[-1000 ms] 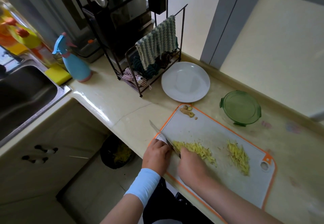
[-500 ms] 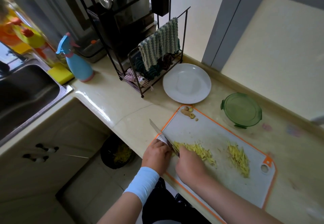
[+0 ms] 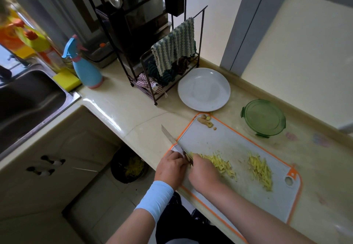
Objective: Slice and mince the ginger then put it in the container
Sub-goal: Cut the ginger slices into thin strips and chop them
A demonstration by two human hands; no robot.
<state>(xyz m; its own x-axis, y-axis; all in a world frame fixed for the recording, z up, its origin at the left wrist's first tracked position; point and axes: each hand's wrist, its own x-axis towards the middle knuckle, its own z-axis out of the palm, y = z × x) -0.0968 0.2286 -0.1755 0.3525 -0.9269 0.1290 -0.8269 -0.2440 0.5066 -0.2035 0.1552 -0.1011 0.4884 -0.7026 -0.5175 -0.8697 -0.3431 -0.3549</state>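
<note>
Yellow ginger (image 3: pixel 219 164) lies on the board (image 3: pixel 219 140) in two piles of thin strips: one at the hands, a second pile (image 3: pixel 260 171) nearer the right end. A few knobbly offcuts (image 3: pixel 205 120) sit at the far corner.

Status:
- Slicing: judged complete, since no whole root shows apart from the offcuts.
- Mincing: judged under way. The strips in both piles look long, and no fine mince is visible.
- Transfer: not begun. The container (image 3: pixel 263 117) stands beyond the board, well apart from the ginger, with its green lid on.

Hands:
- The left hand (image 3: pixel 171 167) is curled, apparently round the handle of the knife (image 3: pixel 169 135). The blade points away over the board's left edge.
- The right hand (image 3: pixel 204 173) has its fingers bent down onto the near pile, holding it against the blade. The fingertips are hidden.
</note>
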